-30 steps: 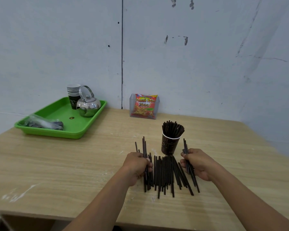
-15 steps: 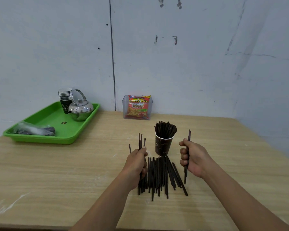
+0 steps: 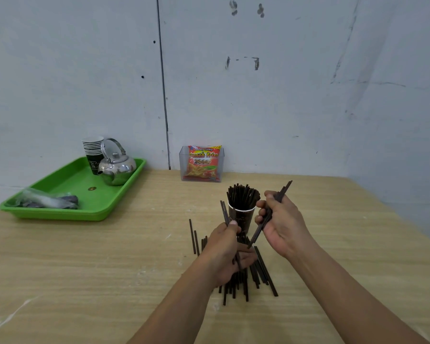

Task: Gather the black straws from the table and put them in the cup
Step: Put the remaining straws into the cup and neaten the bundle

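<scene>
The right hand (image 3: 281, 224) curls its fingers round a few thin black plastic straws (image 3: 284, 189), held tilted, upper ends leaning away to the right, just right of the cup. The left hand (image 3: 225, 254) grips another small bunch of black straws (image 3: 224, 212), whose tips rise beside the cup's left wall. Between the hands stands the dark paper cup with a white rim (image 3: 241, 218), upright and packed with black straws (image 3: 242, 194). More loose black straws (image 3: 261, 271) lie on the light wooden table (image 3: 85, 269) under and around the left hand. Far left sits a green plastic tray (image 3: 97, 207) bearing a shiny steel kettle (image 3: 117, 167), stacked paper cups (image 3: 92, 147) and a clear plastic bag (image 3: 47, 202). A red snack packet (image 3: 202, 162) stands by the wall.
</scene>
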